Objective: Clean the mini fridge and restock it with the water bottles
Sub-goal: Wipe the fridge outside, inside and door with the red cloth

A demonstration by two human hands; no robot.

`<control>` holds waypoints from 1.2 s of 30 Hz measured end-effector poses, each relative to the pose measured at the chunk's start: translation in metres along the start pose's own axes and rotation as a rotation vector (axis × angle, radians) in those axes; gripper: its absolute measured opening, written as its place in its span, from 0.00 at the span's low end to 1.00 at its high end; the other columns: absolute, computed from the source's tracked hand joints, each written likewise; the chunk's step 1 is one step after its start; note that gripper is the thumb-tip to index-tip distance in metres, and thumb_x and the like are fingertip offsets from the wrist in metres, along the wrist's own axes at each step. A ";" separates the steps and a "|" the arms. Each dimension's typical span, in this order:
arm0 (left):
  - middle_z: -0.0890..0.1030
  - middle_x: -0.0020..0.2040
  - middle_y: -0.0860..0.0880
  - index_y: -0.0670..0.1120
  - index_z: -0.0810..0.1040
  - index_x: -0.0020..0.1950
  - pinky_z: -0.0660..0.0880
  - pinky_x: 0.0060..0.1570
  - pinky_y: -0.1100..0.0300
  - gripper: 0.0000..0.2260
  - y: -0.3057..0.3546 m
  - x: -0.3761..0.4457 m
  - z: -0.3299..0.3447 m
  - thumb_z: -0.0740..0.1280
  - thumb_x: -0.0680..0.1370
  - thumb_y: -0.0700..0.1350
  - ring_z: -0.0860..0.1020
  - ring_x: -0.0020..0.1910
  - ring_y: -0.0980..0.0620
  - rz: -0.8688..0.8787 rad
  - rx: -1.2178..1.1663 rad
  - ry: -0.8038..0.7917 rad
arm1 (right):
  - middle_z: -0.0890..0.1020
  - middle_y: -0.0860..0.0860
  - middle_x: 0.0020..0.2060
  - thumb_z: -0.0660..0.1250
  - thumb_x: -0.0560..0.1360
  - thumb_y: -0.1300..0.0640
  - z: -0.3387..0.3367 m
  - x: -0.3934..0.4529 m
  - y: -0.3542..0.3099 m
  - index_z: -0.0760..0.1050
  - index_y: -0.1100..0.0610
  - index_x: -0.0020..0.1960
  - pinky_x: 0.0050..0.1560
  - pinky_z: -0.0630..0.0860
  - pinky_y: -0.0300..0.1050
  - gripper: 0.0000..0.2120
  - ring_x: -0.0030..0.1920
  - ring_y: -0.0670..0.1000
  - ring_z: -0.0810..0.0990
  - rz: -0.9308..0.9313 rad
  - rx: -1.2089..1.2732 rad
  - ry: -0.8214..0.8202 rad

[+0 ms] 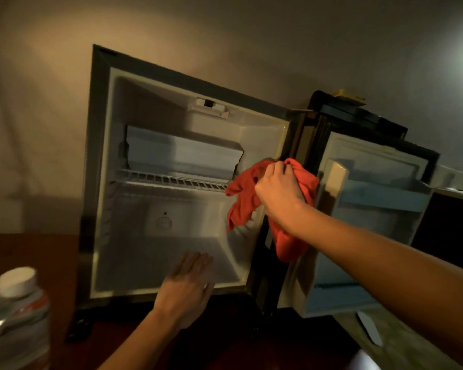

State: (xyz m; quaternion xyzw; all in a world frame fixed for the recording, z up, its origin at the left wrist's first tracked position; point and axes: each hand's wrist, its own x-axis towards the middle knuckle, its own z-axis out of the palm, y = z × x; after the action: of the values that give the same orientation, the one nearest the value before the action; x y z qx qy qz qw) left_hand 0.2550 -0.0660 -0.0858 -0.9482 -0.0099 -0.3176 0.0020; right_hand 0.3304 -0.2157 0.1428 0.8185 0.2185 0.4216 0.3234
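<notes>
Right hand (278, 189) bunches crumpled red cloth (245, 206) at fridge (102, 182) wall; left hand (189, 285) flat, seemingly on its floor.

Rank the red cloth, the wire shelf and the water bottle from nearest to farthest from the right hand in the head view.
From the right hand:
1. Red cloth: gripped in that hand, at the fridge's right wall.
2. Wire shelf: just left of it, inside the fridge.
3. Water bottle: far off at bottom left, close to the camera.

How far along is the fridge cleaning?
Done: the black mini fridge stands open and emptied. In hand: the right hand grips a red cloth at its right inner wall; the left hand rests open at the floor's edge. Left: restocking the clear white-capped water bottle.
</notes>
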 end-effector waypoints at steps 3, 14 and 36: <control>0.82 0.60 0.49 0.46 0.80 0.64 0.63 0.68 0.53 0.23 -0.002 -0.008 -0.006 0.58 0.75 0.55 0.79 0.61 0.47 -0.021 0.033 -0.029 | 0.78 0.67 0.54 0.48 0.70 0.64 0.015 -0.018 -0.022 0.76 0.67 0.60 0.55 0.74 0.58 0.25 0.53 0.64 0.76 -0.080 -0.004 -0.021; 0.79 0.63 0.48 0.46 0.77 0.66 0.58 0.69 0.51 0.23 -0.015 -0.048 -0.024 0.57 0.77 0.56 0.76 0.64 0.46 -0.013 0.189 -0.068 | 0.80 0.59 0.56 0.50 0.78 0.64 0.060 -0.078 -0.089 0.76 0.59 0.59 0.61 0.68 0.62 0.19 0.59 0.63 0.75 -0.306 0.126 -0.137; 0.75 0.69 0.49 0.46 0.72 0.71 0.52 0.77 0.50 0.24 -0.021 -0.098 -0.046 0.53 0.81 0.58 0.71 0.71 0.50 -0.071 0.368 -0.224 | 0.72 0.50 0.17 0.77 0.33 0.62 0.099 -0.137 -0.191 0.71 0.54 0.21 0.30 0.74 0.45 0.21 0.18 0.52 0.72 -0.280 0.836 -0.110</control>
State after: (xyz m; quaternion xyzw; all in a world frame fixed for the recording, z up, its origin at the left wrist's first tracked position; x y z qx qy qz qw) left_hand 0.1482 -0.0470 -0.1081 -0.9603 -0.1012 -0.2031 0.1625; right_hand 0.3214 -0.2041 -0.1119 0.8627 0.4613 0.2051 0.0299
